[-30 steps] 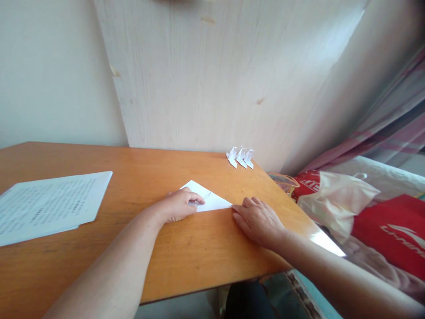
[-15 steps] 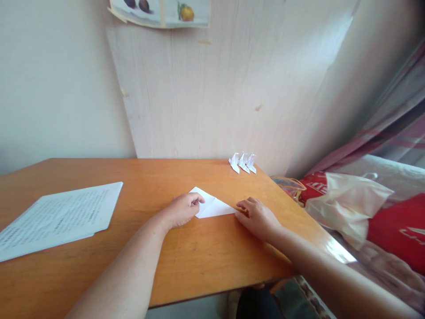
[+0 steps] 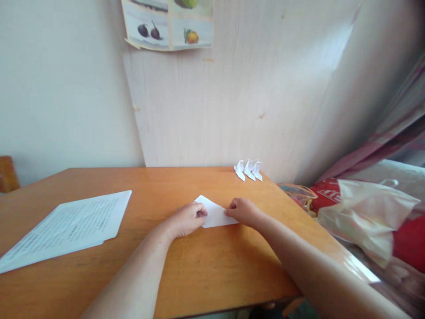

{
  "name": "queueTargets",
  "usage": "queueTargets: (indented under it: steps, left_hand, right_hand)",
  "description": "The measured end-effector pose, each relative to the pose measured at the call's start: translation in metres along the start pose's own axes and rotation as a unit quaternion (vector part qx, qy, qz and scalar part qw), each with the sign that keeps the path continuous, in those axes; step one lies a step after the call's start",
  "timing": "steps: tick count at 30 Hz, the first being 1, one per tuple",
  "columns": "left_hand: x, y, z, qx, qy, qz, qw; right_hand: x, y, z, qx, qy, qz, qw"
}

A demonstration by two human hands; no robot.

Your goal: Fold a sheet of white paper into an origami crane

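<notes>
A folded white paper (image 3: 214,215) lies on the wooden table in front of me, with a pointed corner at the back and a straight edge toward me. Over its left end is my left hand (image 3: 190,218), fingers curled and thumb against the paper. My right hand (image 3: 245,212) is closed too, its thumb and fingertips pinching at the paper's upper right edge. The right end of the paper is partly hidden beneath that hand.
Several small folded paper figures (image 3: 248,170) stand at the table's back right corner. Printed sheets (image 3: 75,226) lie in a stack on the left. Beyond the right edge are a white and red bag (image 3: 365,212) and other bags. A wall stands behind the table (image 3: 133,274).
My right hand has moved from the paper's right tip inward onto its upper edge. My left hand remains at the left end, fingers more curled. The view has tilted up slightly.
</notes>
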State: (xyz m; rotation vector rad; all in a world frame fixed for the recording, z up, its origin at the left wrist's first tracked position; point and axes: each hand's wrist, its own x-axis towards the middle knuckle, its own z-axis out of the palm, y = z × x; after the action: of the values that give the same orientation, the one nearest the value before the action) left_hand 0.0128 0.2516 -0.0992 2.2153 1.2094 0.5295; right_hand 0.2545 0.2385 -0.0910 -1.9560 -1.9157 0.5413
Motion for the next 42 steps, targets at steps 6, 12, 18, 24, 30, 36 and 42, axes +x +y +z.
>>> queueTargets:
  steps: [6,12,18,24,30,36,42]
  left_hand:
    - [0.0,-0.003,0.0,0.023,0.002,-0.005,1.0]
    - [-0.001,-0.005,-0.001,0.036,-0.002,0.005,0.999]
    - [-0.002,-0.003,-0.002,0.036,-0.007,0.004,0.999]
    - [-0.003,-0.001,-0.003,0.036,-0.007,0.002,0.999]
    - [-0.003,-0.002,-0.002,0.046,-0.009,0.008,0.999]
    - [-0.007,0.011,-0.005,0.087,0.019,0.017,0.996]
    - [-0.011,0.027,-0.005,0.141,0.088,0.088,0.982]
  right_hand:
    - [0.006,-0.002,0.006,0.017,-0.001,-0.004,1.0]
    - [0.004,0.001,0.009,0.028,0.006,-0.009,1.0]
    - [0.006,0.003,0.011,0.062,0.013,-0.025,0.998]
    - [0.007,0.002,0.014,0.125,0.022,-0.04,0.991]
    - [-0.001,-0.003,0.011,0.231,0.004,-0.03,0.972]
    - [-0.009,-0.008,0.003,0.362,-0.024,-0.005,0.932]
    - [-0.007,-0.004,-0.005,0.467,-0.011,0.008,0.884]
